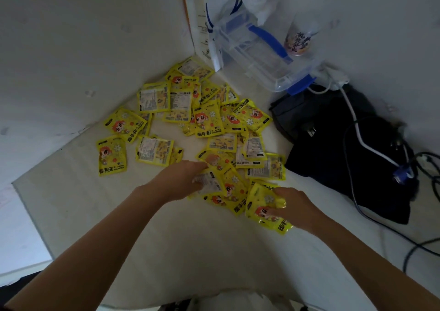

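Several yellow hand-warmer packets [209,120] lie scattered over the white table [166,239], some face up with a red-haired cartoon, some showing the printed back. My left hand [183,179] reaches into the near edge of the pile and pinches a packet [212,184] that shows its white printed back. My right hand [295,206] grips a small stack of packets [264,208] at the right of the pile, thumb on top of the cartoon face.
A clear plastic box with blue latches [257,46] stands tilted in the far corner beside a white paper bag [209,13] and a printed cup [300,39]. A black bag [345,153] with white and black cables [357,129] fills the right side. White walls enclose the table at left and back.
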`<state>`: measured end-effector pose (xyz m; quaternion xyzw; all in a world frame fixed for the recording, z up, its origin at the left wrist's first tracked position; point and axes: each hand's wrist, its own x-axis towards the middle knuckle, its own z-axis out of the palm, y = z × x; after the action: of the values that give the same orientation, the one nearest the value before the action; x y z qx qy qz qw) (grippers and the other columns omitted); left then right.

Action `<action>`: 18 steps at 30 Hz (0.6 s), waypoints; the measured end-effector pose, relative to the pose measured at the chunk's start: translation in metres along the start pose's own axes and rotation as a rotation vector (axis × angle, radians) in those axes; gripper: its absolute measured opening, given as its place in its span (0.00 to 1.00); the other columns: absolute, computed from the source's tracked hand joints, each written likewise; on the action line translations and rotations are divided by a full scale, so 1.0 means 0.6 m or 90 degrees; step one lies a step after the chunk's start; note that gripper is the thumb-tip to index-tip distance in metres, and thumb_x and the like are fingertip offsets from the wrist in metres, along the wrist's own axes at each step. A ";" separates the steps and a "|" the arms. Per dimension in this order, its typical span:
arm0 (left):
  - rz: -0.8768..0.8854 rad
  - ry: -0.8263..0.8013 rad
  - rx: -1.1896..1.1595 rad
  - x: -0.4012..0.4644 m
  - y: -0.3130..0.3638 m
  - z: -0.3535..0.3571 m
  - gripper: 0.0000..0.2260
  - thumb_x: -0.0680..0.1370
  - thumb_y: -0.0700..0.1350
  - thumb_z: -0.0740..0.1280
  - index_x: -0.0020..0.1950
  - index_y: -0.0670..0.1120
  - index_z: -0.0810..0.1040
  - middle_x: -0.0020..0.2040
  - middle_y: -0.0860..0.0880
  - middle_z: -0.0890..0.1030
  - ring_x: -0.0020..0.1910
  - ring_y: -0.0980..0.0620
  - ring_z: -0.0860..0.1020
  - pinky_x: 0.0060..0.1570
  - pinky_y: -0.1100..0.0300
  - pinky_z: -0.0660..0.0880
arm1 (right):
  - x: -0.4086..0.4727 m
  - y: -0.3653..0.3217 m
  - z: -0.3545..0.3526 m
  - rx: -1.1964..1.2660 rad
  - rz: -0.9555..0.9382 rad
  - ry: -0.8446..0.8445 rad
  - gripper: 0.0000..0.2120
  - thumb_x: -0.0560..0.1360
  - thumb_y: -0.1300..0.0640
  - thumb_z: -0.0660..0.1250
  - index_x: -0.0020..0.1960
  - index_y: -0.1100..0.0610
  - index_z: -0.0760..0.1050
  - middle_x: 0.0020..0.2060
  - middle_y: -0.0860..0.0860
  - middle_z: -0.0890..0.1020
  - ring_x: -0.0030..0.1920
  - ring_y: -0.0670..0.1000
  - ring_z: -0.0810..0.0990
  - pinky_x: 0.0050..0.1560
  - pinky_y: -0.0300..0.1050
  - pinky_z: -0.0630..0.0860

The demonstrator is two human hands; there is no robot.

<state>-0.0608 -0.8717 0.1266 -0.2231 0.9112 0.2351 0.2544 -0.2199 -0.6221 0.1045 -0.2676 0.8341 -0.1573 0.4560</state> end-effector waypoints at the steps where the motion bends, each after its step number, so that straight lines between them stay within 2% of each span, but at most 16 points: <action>1: -0.002 -0.012 -0.018 0.010 0.013 0.002 0.27 0.78 0.49 0.67 0.75 0.48 0.64 0.70 0.44 0.72 0.69 0.45 0.69 0.63 0.55 0.68 | 0.001 0.010 -0.001 0.041 0.025 0.013 0.23 0.69 0.49 0.75 0.62 0.53 0.75 0.55 0.47 0.76 0.57 0.52 0.76 0.52 0.41 0.72; 3: -0.019 -0.023 -0.051 0.026 0.039 0.006 0.29 0.78 0.49 0.68 0.76 0.46 0.62 0.73 0.44 0.68 0.71 0.45 0.66 0.65 0.55 0.66 | 0.005 0.030 0.003 0.153 0.068 0.035 0.14 0.68 0.50 0.76 0.50 0.55 0.78 0.47 0.49 0.81 0.49 0.53 0.80 0.47 0.46 0.76; 4: -0.035 -0.023 -0.068 0.033 0.051 0.008 0.30 0.77 0.48 0.68 0.76 0.45 0.62 0.73 0.43 0.68 0.71 0.44 0.67 0.64 0.55 0.66 | 0.006 0.038 0.006 0.228 0.091 0.047 0.13 0.68 0.53 0.77 0.48 0.57 0.78 0.44 0.52 0.84 0.46 0.54 0.82 0.47 0.49 0.78; 5: -0.061 -0.018 -0.101 0.040 0.059 0.012 0.30 0.77 0.47 0.69 0.76 0.43 0.62 0.70 0.42 0.70 0.68 0.43 0.69 0.62 0.54 0.68 | 0.004 0.043 0.009 0.304 0.116 0.058 0.12 0.68 0.55 0.77 0.48 0.58 0.79 0.44 0.55 0.85 0.46 0.56 0.84 0.49 0.53 0.80; 7: -0.126 -0.001 -0.218 0.052 0.064 0.028 0.29 0.74 0.45 0.71 0.72 0.40 0.67 0.59 0.41 0.77 0.58 0.43 0.76 0.53 0.53 0.74 | -0.001 0.045 0.017 0.438 0.159 0.075 0.13 0.68 0.58 0.77 0.51 0.59 0.80 0.44 0.57 0.86 0.45 0.58 0.85 0.51 0.57 0.81; 8: -0.165 0.012 -0.300 0.057 0.062 0.039 0.26 0.73 0.43 0.73 0.69 0.39 0.71 0.53 0.42 0.79 0.53 0.44 0.79 0.48 0.54 0.76 | -0.002 0.044 0.022 0.487 0.175 0.082 0.13 0.69 0.58 0.76 0.52 0.60 0.80 0.43 0.57 0.86 0.44 0.57 0.85 0.49 0.57 0.82; 9: -0.204 0.024 -0.380 0.059 0.060 0.049 0.23 0.71 0.42 0.73 0.64 0.39 0.75 0.51 0.41 0.82 0.50 0.43 0.81 0.48 0.53 0.78 | -0.003 0.040 0.027 0.521 0.188 0.090 0.12 0.69 0.59 0.75 0.52 0.59 0.81 0.43 0.57 0.86 0.42 0.57 0.85 0.47 0.55 0.82; 11: -0.257 0.048 -0.473 0.063 0.057 0.069 0.15 0.69 0.41 0.73 0.55 0.42 0.81 0.49 0.41 0.84 0.49 0.42 0.82 0.52 0.46 0.80 | 0.000 0.037 0.041 0.542 0.202 0.119 0.11 0.70 0.58 0.75 0.51 0.59 0.81 0.42 0.57 0.86 0.42 0.57 0.85 0.47 0.55 0.82; 12: -0.269 0.059 -0.480 0.063 0.059 0.078 0.15 0.68 0.42 0.73 0.54 0.42 0.81 0.50 0.42 0.84 0.49 0.42 0.82 0.52 0.45 0.79 | 0.004 0.037 0.047 0.531 0.209 0.138 0.11 0.70 0.57 0.75 0.51 0.58 0.81 0.43 0.57 0.86 0.43 0.57 0.85 0.49 0.57 0.82; 14: -0.280 0.083 -0.422 0.065 0.065 0.092 0.16 0.69 0.44 0.74 0.55 0.41 0.80 0.51 0.43 0.83 0.51 0.42 0.81 0.52 0.46 0.79 | 0.012 0.037 0.058 0.485 0.221 0.173 0.12 0.70 0.55 0.74 0.51 0.57 0.80 0.44 0.56 0.85 0.44 0.57 0.84 0.51 0.59 0.81; 18: -0.281 0.105 -0.331 0.066 0.082 0.109 0.15 0.71 0.48 0.72 0.52 0.41 0.76 0.52 0.42 0.80 0.53 0.40 0.77 0.55 0.47 0.75 | 0.025 0.030 0.072 0.392 0.237 0.213 0.15 0.68 0.50 0.74 0.51 0.56 0.78 0.46 0.54 0.83 0.47 0.57 0.82 0.50 0.55 0.80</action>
<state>-0.0936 -0.8087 0.0698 -0.4903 0.7681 0.3797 0.1597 -0.1953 -0.6170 0.0621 0.0665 0.8448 -0.3565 0.3934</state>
